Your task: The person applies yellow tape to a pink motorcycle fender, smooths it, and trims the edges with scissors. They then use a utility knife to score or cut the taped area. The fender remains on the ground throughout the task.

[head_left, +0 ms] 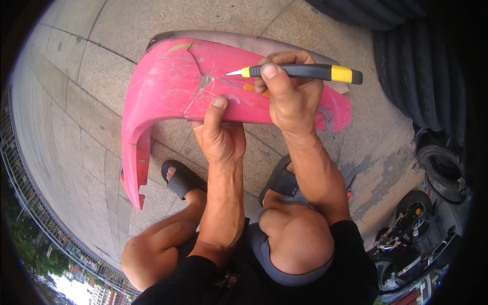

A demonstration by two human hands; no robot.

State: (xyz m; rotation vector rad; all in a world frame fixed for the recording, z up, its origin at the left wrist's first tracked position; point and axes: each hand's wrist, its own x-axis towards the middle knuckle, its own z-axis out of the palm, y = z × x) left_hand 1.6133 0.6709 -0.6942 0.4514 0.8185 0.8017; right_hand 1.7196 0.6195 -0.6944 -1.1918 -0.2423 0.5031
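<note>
A curved pink plastic panel, scuffed and cracked, lies across the middle of the view. One crack runs down from its upper edge to a small pale broken patch and on to the lower edge. My left hand grips the panel's lower edge, thumb on top and the other fingers underneath, out of sight. In my right hand is a black-and-yellow utility knife, held like a pen. Its pale tip points left, over the panel to the right of the crack; whether it touches the surface I cannot tell.
A greyish curved panel shows behind the pink one, on stone paving. Black tyres are stacked at the right, with another tyre below them. Parts of a scooter stand at the lower right. My sandalled feet are close below the panel.
</note>
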